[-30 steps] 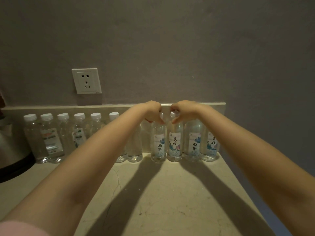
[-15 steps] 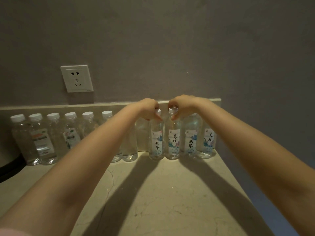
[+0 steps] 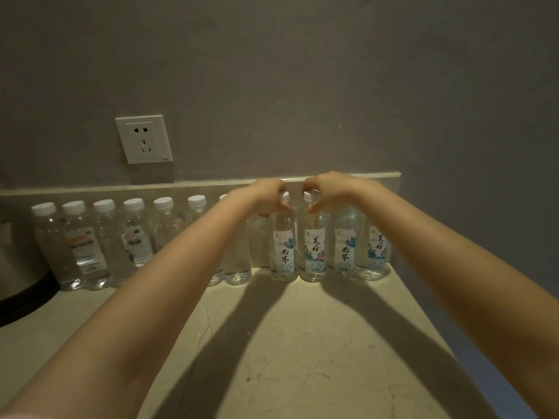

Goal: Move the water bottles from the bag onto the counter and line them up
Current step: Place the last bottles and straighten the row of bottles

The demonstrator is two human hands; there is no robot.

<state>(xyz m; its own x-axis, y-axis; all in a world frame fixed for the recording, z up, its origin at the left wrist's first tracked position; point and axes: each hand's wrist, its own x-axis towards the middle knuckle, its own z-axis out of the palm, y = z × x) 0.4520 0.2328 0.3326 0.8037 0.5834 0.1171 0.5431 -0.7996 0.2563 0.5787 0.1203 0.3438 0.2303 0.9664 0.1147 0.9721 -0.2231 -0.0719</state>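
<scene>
Neither hand has moved: left hand (image 3: 267, 196) and right hand (image 3: 325, 192) each pinch the neck of one of two touching upright bottles (image 3: 283, 252), dead ahead on the worktop (image 3: 302, 343).

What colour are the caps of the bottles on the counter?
White; the head view shows it best, on the caps at the left of the row.

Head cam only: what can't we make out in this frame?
All head view.
- Bag: out of frame.
- Where the fingers sit on left-held bottle and right-held bottle: covered by backs of left hand and right hand.
- Bottles behind left forearm: mostly hidden, count unsure.
- Dark appliance: cut by left edge.
- Far-left labels: too blurred to read.
</scene>
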